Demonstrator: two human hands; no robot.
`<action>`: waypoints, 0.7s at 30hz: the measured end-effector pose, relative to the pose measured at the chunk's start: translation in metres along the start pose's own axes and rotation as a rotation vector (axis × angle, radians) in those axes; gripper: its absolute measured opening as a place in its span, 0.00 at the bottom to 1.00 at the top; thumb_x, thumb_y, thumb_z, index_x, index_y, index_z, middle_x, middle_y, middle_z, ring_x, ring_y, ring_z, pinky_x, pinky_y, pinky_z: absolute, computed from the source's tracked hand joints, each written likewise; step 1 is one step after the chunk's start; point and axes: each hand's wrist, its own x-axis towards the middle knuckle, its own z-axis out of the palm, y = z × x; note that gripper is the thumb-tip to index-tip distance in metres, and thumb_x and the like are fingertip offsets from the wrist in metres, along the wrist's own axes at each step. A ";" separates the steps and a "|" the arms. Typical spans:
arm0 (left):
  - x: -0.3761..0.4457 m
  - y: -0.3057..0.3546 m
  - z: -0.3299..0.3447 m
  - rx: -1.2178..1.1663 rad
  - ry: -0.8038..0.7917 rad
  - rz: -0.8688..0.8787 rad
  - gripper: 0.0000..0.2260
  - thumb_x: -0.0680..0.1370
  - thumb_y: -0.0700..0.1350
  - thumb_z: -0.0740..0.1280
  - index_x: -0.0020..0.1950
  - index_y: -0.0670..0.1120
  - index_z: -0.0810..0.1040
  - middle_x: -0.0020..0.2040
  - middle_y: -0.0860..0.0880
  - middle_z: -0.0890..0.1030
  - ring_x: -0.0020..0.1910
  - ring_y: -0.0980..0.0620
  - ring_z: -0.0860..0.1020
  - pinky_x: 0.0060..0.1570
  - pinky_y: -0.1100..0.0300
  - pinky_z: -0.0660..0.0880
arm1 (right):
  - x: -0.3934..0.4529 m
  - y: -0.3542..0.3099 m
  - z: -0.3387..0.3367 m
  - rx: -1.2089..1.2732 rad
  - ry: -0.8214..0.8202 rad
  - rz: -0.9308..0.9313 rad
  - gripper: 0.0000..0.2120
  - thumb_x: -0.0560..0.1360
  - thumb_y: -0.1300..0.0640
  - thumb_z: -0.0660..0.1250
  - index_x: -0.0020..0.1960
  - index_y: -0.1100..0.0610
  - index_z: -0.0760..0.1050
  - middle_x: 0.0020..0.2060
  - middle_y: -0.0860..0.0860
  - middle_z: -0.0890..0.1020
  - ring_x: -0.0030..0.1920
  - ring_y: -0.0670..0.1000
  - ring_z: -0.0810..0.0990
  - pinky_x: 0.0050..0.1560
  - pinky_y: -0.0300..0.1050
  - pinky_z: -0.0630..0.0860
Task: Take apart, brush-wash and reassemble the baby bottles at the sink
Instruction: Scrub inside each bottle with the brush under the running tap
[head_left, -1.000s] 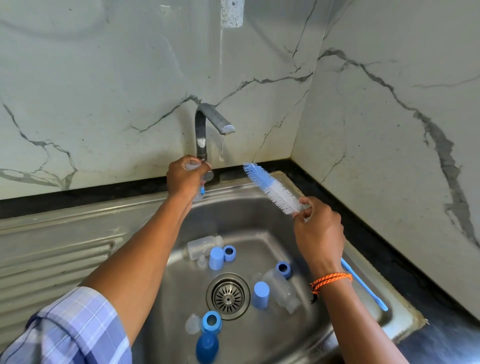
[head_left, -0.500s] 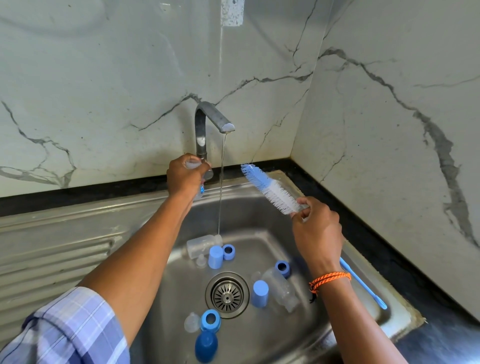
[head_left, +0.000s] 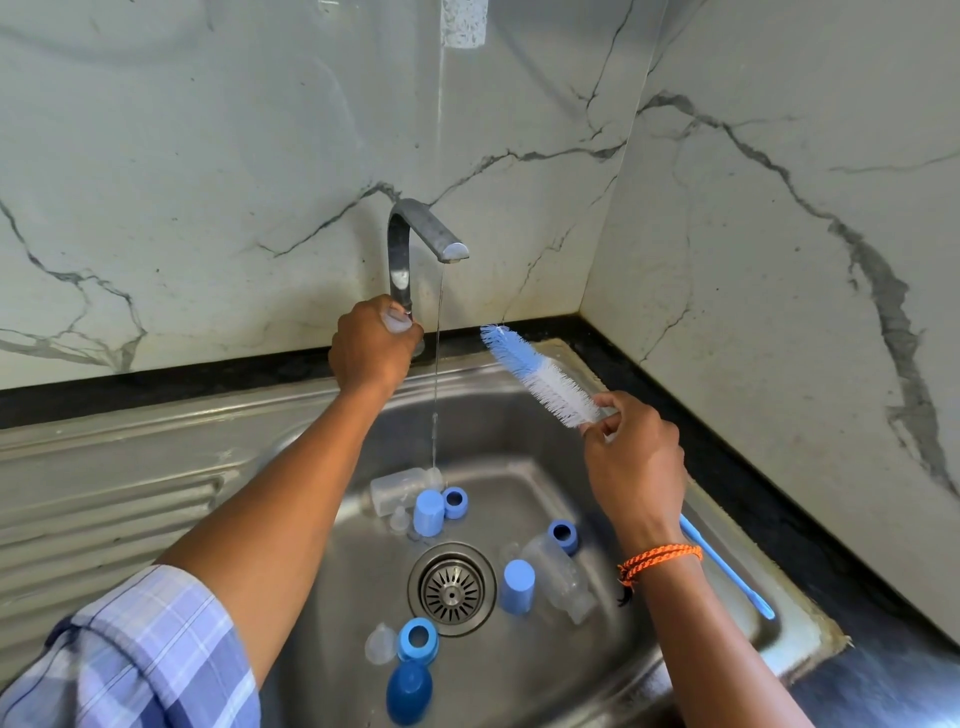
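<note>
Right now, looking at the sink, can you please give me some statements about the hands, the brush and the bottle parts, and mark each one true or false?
1. The right hand holds the bottle brush with its bristles pointing up toward the tap. True.
2. The left hand rests flat on the draining board. False: its grip is at the base of the tap.
3. A thin stream of water runs from the spout. True.
4. The bottles stand assembled on the counter. False: loose parts lie in the sink basin, such as a clear bottle and a blue ring.
5. The drain strainer is covered by a cap. False: it lies uncovered.
</note>
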 end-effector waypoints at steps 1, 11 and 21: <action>0.000 0.000 0.000 -0.004 -0.002 0.002 0.08 0.72 0.50 0.77 0.44 0.56 0.79 0.37 0.58 0.79 0.39 0.50 0.80 0.36 0.61 0.72 | 0.000 0.000 0.000 -0.002 0.001 -0.001 0.18 0.79 0.56 0.69 0.68 0.47 0.79 0.53 0.55 0.85 0.52 0.62 0.82 0.51 0.54 0.80; -0.002 -0.005 0.002 -0.128 0.023 -0.052 0.07 0.74 0.50 0.77 0.47 0.53 0.81 0.43 0.53 0.83 0.41 0.52 0.81 0.33 0.64 0.71 | 0.002 0.002 -0.001 0.006 0.009 -0.008 0.18 0.78 0.56 0.69 0.67 0.46 0.79 0.51 0.55 0.85 0.51 0.62 0.82 0.52 0.56 0.81; -0.005 -0.005 0.003 -0.195 0.024 -0.078 0.07 0.74 0.49 0.78 0.46 0.53 0.81 0.41 0.56 0.82 0.42 0.52 0.83 0.40 0.59 0.80 | 0.002 0.003 -0.001 0.015 0.009 -0.019 0.18 0.78 0.55 0.69 0.67 0.46 0.79 0.50 0.54 0.85 0.51 0.61 0.83 0.52 0.57 0.82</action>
